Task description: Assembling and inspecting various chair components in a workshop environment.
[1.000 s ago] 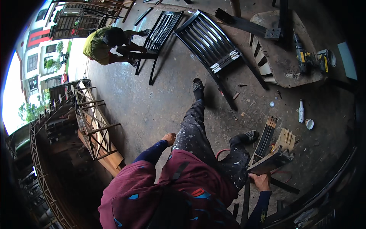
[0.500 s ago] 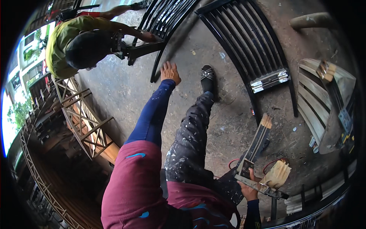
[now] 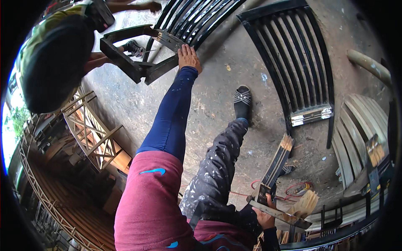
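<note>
My left hand (image 3: 189, 56) reaches forward, fingers bent over the near corner of a dark four-sided wooden frame (image 3: 161, 74). The thumb side and palm are hidden. A co-worker in yellow-green leans in from the left, one forearm (image 3: 98, 62) extending behind that frame. Low on the right, my right hand (image 3: 266, 215) grips a second dark wooden frame (image 3: 274, 173) with pale bare-wood ends, held tilted beside my leg. A black slatted panel (image 3: 197, 23) lies beyond my left hand.
Another black slatted panel (image 3: 293, 62) lies on the concrete floor (image 3: 213, 88) ahead. Unpainted curved slats (image 3: 356, 138) stand at the right, below a pipe-like post (image 3: 368, 67). A red hose (image 3: 293, 192) lies near my right hand. Wooden lattice work (image 3: 90, 134) is at the left.
My left hand has moved forward from open air onto the co-worker's dark frame, which now shows its full outline. The co-worker's head is nearer. My right hand still holds its frame.
</note>
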A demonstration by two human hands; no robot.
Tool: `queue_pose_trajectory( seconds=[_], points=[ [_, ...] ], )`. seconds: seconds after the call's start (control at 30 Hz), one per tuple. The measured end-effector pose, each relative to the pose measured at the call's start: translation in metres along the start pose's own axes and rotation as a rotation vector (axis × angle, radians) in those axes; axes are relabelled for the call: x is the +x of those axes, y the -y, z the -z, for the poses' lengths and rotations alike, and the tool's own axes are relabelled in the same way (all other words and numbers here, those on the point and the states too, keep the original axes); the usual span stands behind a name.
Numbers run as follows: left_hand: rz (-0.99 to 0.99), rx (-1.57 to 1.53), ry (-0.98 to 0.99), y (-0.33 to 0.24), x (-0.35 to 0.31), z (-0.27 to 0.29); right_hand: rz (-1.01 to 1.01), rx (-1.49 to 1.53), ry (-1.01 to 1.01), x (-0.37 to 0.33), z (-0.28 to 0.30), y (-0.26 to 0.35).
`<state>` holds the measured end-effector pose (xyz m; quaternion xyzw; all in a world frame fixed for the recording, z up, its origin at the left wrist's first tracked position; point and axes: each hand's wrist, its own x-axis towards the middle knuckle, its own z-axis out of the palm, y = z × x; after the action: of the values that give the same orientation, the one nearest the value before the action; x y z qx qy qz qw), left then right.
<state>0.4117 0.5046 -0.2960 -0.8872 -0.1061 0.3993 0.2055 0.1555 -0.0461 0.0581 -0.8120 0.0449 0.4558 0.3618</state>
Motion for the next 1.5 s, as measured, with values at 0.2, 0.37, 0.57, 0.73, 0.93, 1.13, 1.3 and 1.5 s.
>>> queue_pose_trajectory(
  seconds=[0.2, 0.37, 0.57, 0.73, 0.93, 1.13, 1.3, 1.5],
  points=[
    [0.331, -0.663, -0.217, 0.010, 0.076, -0.009, -0.146, -0.006, 0.101, 0.027, 0.006, 0.035],
    [0.442, -0.806, -0.298, 0.009, 0.090, 0.017, -0.205, 0.059, 0.115, 0.008, 0.006, 0.029],
    [-0.311, -0.471, -0.536, -0.021, 0.122, 0.111, -0.284, 0.325, 0.086, 0.021, 0.006, 0.025],
    [-0.052, -1.118, -0.774, -0.065, 0.138, 0.202, -0.246, 0.145, 0.100, 0.053, 0.027, 0.068],
    [0.515, -0.814, -0.089, -0.024, 0.116, 0.116, -0.120, 0.033, 0.047, 0.039, 0.034, 0.042],
    [0.703, -0.559, -0.200, 0.007, 0.118, -0.002, -0.163, 0.087, 0.036, 0.032, 0.014, -0.005],
    [0.513, -0.794, 0.065, 0.018, 0.143, -0.013, -0.291, 0.147, 0.049, 0.027, 0.008, -0.013],
    [0.292, -1.003, 0.226, -0.003, 0.147, -0.018, -0.218, 0.026, 0.093, 0.037, 0.010, -0.008]
  ],
)
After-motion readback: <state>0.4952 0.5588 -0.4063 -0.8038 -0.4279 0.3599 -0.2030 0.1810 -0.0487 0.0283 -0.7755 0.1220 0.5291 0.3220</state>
